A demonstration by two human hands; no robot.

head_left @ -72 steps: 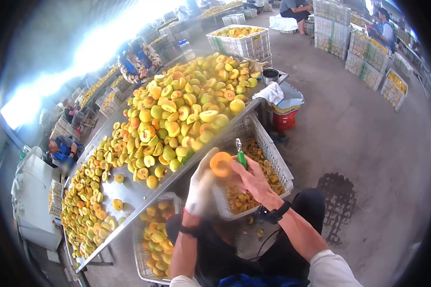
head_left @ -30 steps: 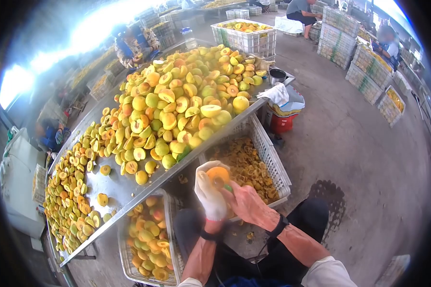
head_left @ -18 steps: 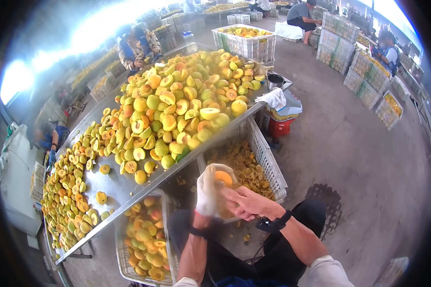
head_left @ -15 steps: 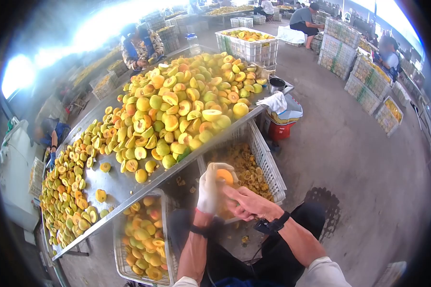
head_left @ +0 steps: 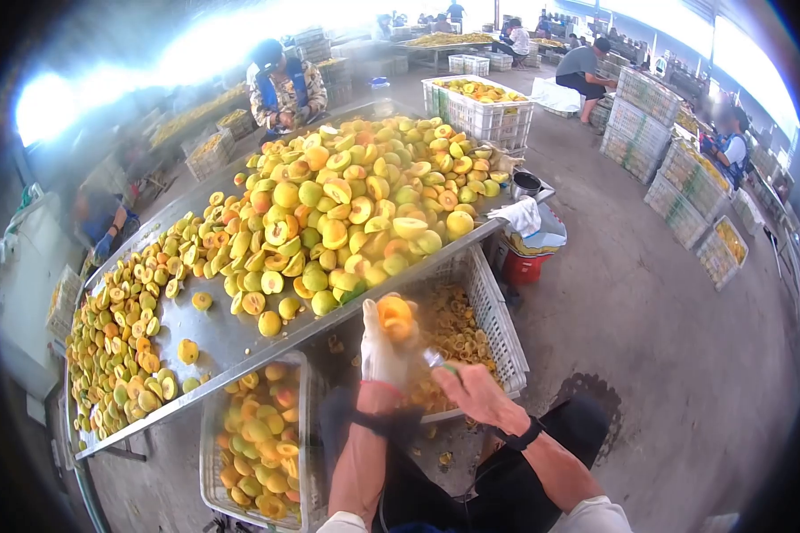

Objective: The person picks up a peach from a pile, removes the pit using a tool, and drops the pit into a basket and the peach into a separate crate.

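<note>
My left hand, in a white glove, is closed around an orange peach half whose hollowed cut side shows. To its lower right, my right hand is bare and wrapped round a small tool with a shiny metal end; a bit of green shows at its handle. The tool's tip stands apart from the peach half. Beneath both hands is a white crate with brownish peach pits and scraps in it. Halved yellow-green peaches are heaped on the metal table in front of me.
A white crate of peach halves stands at lower left under the table edge. Another full crate is behind the table, near a metal cup and a white cloth. Co-workers sit across and around; stacked crates stand right.
My right hand has drawn away from my left, down and right, so the metal-ended tool now shows. The peach half is tilted up in my left hand. The view has shifted slightly.
</note>
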